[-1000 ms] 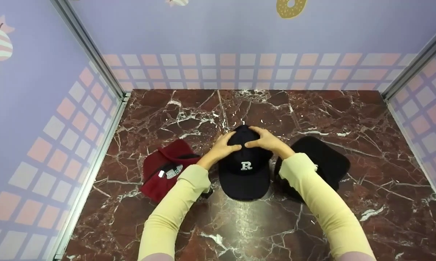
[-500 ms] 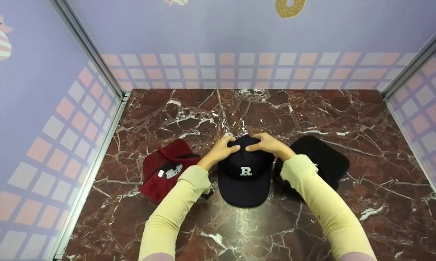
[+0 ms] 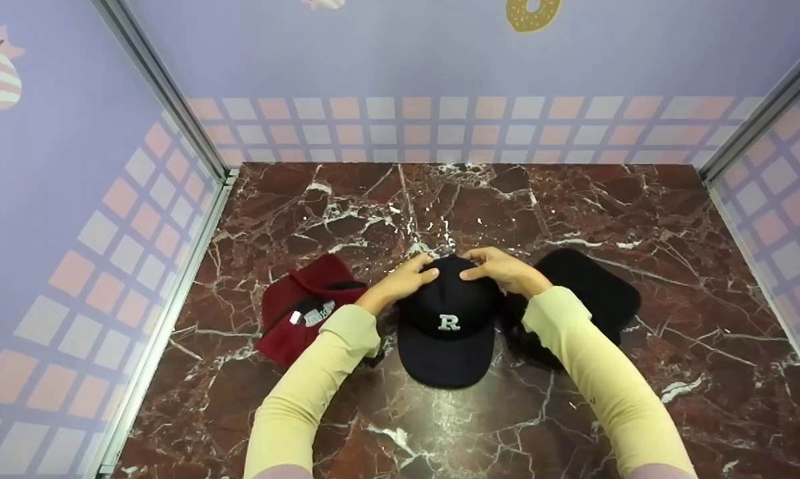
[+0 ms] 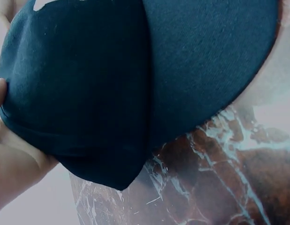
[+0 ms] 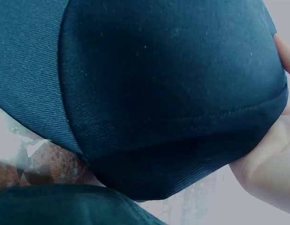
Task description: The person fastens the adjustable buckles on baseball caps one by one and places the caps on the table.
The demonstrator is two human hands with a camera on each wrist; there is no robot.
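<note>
A navy baseball cap [image 3: 447, 301] with a white letter R sits in the middle, its brim towards me. My left hand [image 3: 400, 279] grips the left side of its crown, thumb on top and fingers down the back. On the opposite side my right hand [image 3: 505, 271] holds the crown the same way. Close up, the left wrist view shows the cap [image 4: 84, 93] between thumb and palm. The right wrist view shows the cap's other side [image 5: 178, 89] against that hand. The fingertips behind the crown are hidden.
A dark red cap [image 3: 283, 326] lies tilted on the left, partly behind the left forearm. On the right a black cap [image 3: 593, 293] lies partly under the right arm. The reddish-brown marble-patterned table [image 3: 453, 439] has patterned lilac walls [image 3: 413, 66] around it.
The navy cap has moved towards me, with both hands still on its crown. The red and black caps have stayed in place.
</note>
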